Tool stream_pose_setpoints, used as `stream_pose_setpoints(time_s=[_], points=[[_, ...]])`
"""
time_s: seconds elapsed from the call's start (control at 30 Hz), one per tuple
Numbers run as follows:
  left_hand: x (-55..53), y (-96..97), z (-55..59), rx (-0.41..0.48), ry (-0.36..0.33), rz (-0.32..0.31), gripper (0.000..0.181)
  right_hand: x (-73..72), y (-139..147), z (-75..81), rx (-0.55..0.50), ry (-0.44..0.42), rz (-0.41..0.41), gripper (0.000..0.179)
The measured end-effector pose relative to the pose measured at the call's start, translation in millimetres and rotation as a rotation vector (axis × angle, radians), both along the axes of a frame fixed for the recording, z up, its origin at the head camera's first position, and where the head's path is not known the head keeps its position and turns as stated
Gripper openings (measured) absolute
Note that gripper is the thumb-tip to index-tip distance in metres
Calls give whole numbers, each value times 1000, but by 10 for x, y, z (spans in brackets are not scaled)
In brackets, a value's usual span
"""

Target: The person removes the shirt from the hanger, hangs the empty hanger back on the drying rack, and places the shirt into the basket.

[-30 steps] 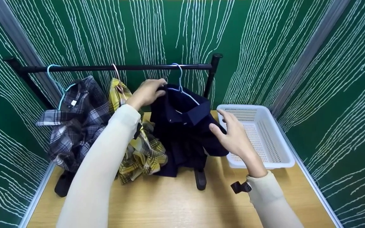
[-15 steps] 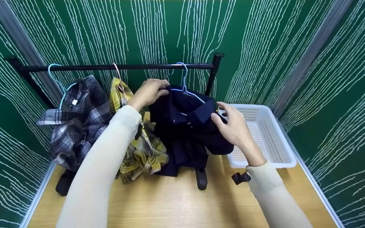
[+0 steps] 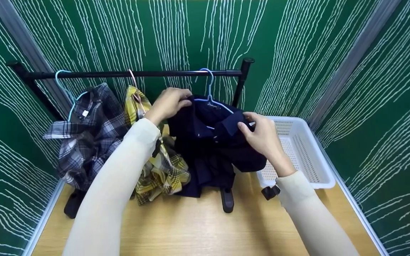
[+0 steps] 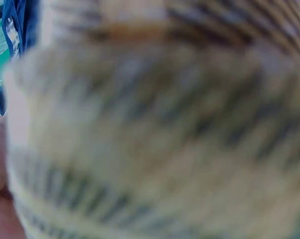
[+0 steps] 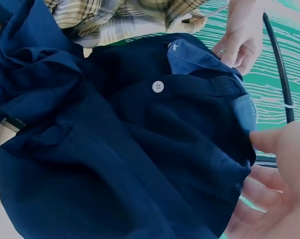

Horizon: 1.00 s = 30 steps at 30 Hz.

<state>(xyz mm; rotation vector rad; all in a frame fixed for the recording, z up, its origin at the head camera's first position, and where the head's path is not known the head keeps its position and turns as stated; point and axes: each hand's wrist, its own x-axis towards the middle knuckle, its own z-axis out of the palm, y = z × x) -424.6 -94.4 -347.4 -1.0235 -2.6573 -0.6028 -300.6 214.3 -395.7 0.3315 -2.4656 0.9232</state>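
- In the middle of the head view: dark navy, button-front cloth shirt point(image 3: 212, 151), hung by a pale blue hanger point(image 3: 210, 85) from a horizontal black rail point(image 3: 169, 74);
- Stretched crosswise at the shoulders, between the hands, with long axis running down the frame; pinched at the left end by the left hand point(image 3: 171, 103); met at the right end by the right hand point(image 3: 263, 135), equally near, thumb and fingers slightly apart; cannot tell whether gripping;
- Soft and creased, with open collar point(image 3: 229, 125), white round button point(image 5: 157, 86) and bunched lower folds.

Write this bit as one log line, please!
left grip: holds dark navy collared cloth shirt | right grip: holds its opposite side | thin blue hanger: inside shirt, hooked over round black rail
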Motion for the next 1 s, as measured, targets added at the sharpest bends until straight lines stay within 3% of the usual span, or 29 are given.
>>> stream_pose_setpoints(time_s=[0.63,1.0], points=[[22,62,-38,70,87,87,15,-17,22,71,-21,55,-9,32],[58,84,39,159,125,98,26,48,97,143,-50,104,-23,37]])
